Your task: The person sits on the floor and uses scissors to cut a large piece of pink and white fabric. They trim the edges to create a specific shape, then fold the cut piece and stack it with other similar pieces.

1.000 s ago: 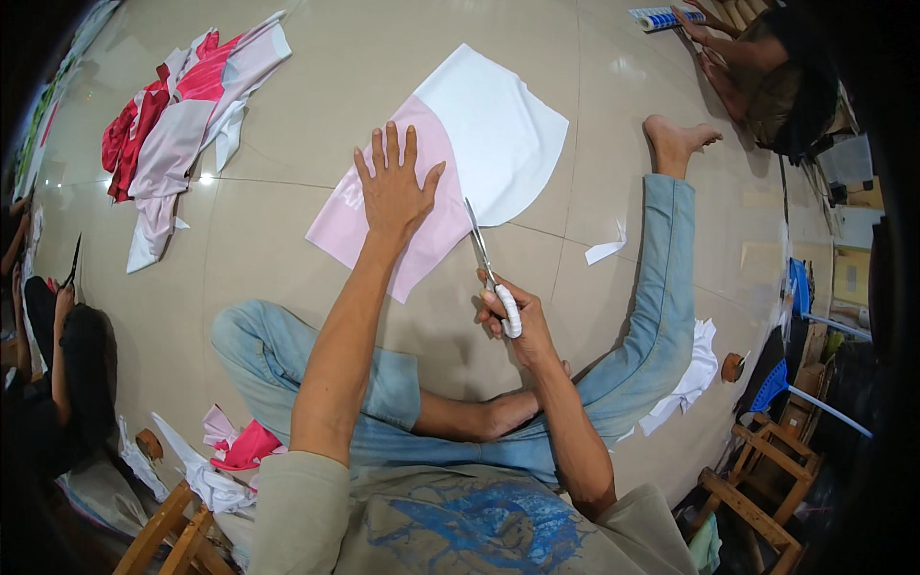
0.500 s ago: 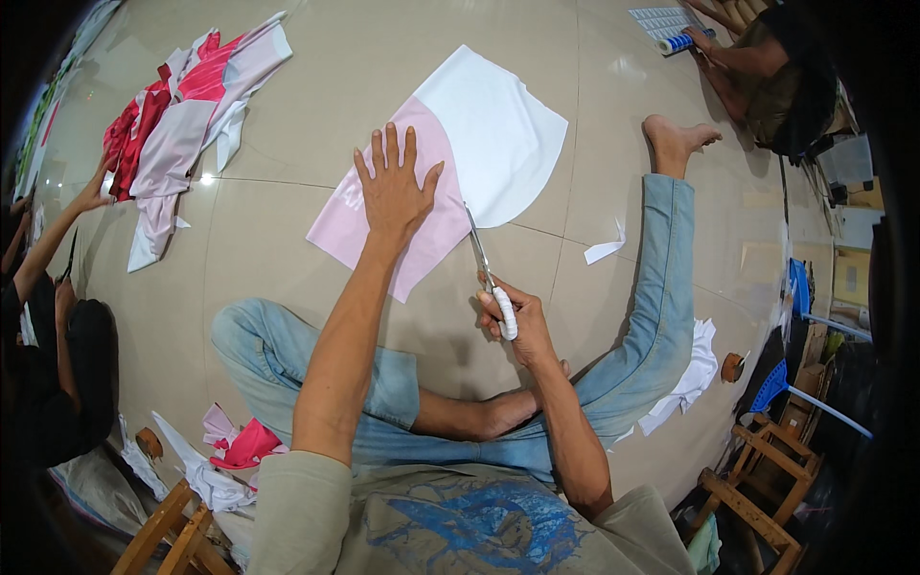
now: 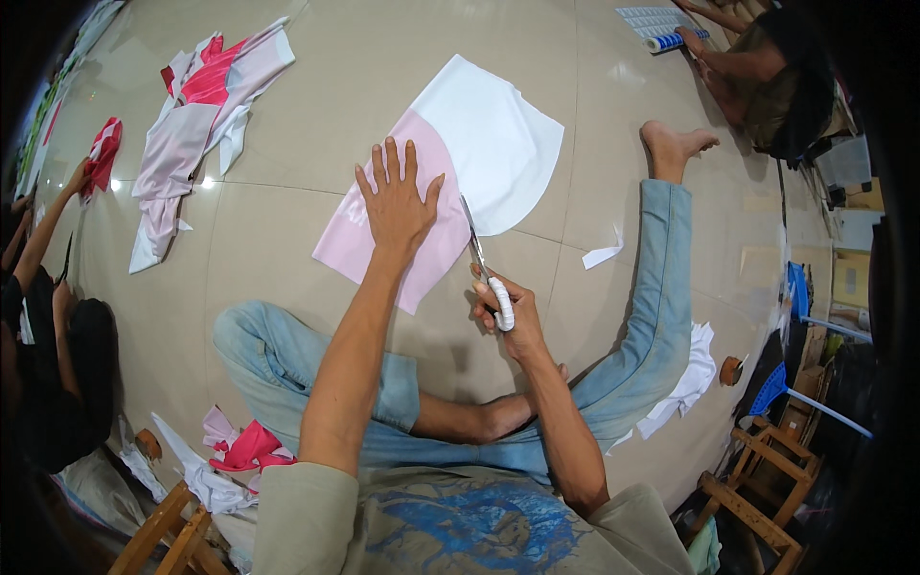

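My left hand lies flat with fingers spread on a pink and white piece of fabric on the floor. The pink part is on the left and under my palm; the white part curves out to the right. My right hand is closed around the wrapped white handle of a pair of scissors. Their blades point away from me and lie against the right edge of the pink part, just below the white. Whether the tips pass under the cloth I cannot tell.
A heap of pink, red and white cloth lies far left, near a co-worker's hand holding a red piece. Another person sits far right with a blue roll. A white scrap, wooden stools and fabric pieces lie around my legs.
The co-worker at the left has pulled a red piece off the heap toward themselves. My hands and the fabric sit slightly lower in view; the scissors stay at the same edge.
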Tool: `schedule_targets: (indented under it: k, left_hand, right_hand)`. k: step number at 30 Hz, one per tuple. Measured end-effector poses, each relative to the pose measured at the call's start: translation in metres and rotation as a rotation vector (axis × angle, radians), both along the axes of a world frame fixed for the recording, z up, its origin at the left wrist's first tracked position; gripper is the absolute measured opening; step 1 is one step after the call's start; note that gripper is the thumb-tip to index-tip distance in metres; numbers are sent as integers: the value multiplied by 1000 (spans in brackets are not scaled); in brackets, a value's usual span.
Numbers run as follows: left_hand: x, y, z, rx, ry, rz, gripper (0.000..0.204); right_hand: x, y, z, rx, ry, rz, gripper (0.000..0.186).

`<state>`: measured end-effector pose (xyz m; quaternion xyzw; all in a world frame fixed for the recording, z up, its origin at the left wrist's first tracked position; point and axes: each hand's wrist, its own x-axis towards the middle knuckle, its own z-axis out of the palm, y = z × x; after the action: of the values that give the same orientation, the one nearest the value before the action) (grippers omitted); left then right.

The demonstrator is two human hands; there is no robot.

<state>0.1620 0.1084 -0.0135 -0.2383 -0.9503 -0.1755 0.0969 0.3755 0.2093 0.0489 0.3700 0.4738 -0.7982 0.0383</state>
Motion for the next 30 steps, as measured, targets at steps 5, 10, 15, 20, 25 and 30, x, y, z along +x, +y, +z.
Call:
schedule_targets:
  k: [5,10,15,20,25,30]
  left_hand:
    - [3,0,0,5,12,10,72]
    - [3,0,-1,-5,3,20,71]
    - [4,1,-1,-7,1,23,71]
    - [4,2,-1,-12,4,20,71]
    - [4,-1,-1,-23,24,24,65]
    - [5,1,3,-29,25,20,61]
  right_hand:
    - [-5,-3,1,35,8,-6,53]
    - [-5,-5,-3,22,16,-22,53]
    - [-4,-5,-5,27,8,-20,52]
    - [-5,-5,0,52,-37,-3,52]
    - [-10,-5,1,29,1,-18,50]
    - [-27,-2,0,35,21,-44,51]
